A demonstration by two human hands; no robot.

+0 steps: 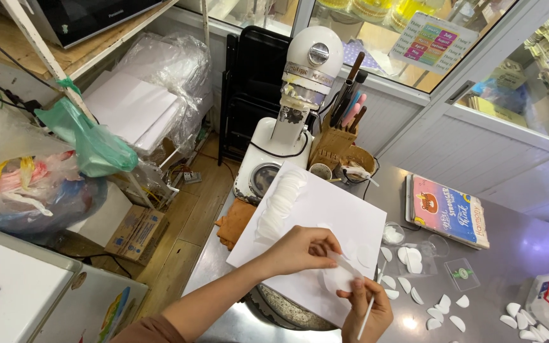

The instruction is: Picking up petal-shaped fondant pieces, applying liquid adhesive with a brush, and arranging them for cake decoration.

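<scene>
Steel table runs right, bare stretch between book and petals. White board tilted over round bowl, corner overhanging table's left edge; floor gap beside. Stand mixer at far edge, knife block just beside. Colourful book right of board. Left hand pinching thin white petal over board's near edge. Right hand fingers closed round thin white stick, touching petal. Loose petals scattered right.

Thin, matt white paper-like petal pinched in left hand. Slim white stick in right hand. Beneath both, matt white board, smooth. Right of the hands, brushed metal table, faintly glossy. Beyond, glossy white enamelled mixer.
</scene>
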